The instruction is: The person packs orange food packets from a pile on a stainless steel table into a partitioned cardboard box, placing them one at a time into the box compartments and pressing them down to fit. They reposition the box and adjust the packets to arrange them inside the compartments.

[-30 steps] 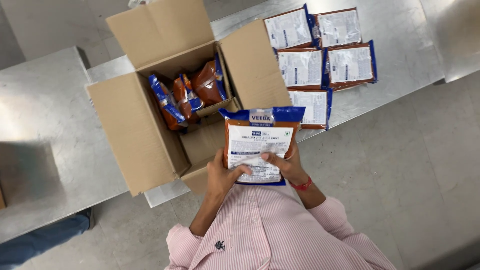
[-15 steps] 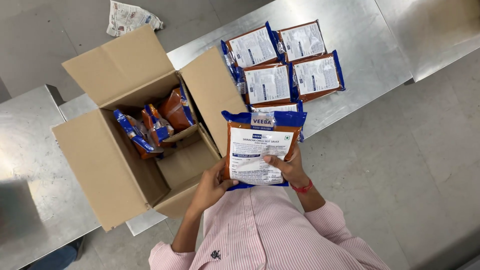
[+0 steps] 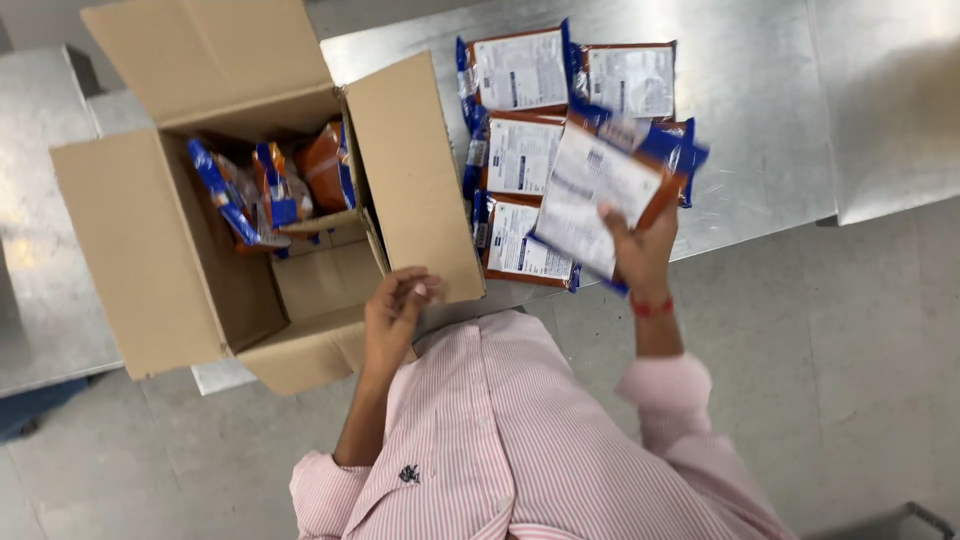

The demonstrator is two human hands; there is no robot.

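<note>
My right hand grips a blue and orange packet with a white label, held tilted over the steel table. Beneath and behind it lie several similar packets in rows on the table. My left hand holds nothing, fingers loosely curled, just beside the near right flap of an open cardboard box. Inside the box stand several orange and blue packets along the far side; the near part of its bottom is bare.
The steel table runs to the right, with a second steel surface at the left behind the box. Grey tiled floor lies below. A dark blue shape shows at the lower left edge.
My left hand has let go of the packet and dropped toward the box flap. My right hand has carried the packet right, over the packets on the table.
</note>
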